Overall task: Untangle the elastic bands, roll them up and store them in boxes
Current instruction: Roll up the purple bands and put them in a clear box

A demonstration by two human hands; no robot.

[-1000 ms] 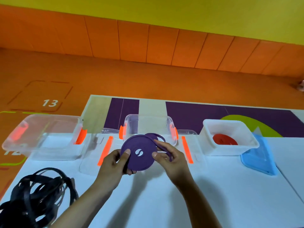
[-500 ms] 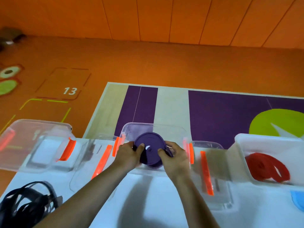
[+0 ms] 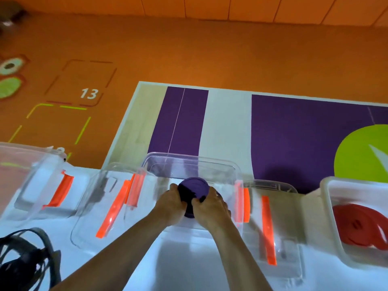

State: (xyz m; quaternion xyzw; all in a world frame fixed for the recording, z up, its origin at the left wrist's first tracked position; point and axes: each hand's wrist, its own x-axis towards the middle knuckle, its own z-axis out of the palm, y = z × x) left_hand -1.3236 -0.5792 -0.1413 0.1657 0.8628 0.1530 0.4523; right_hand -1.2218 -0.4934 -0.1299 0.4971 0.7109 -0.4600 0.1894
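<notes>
Moved: your purple roll (image 3: pixel 195 185) now sits lower inside the middle clear box (image 3: pixel 190 157) than half a second ago.
Fingers: your left hand (image 3: pixel 171 203) and right hand (image 3: pixel 211 206) both clench the roll.
Edges: clear lids (image 3: pixel 273 238) lie just beside both box walls.

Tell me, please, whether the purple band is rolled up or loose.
Rolled up: the purple band is a tight coil, held between left hand and right hand.

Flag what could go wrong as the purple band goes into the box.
The purple roll is held together by the left hand and right hand; released, it may spring loose. The clear box stands near the far edge of the table, so a forward push could shove it off.
</notes>
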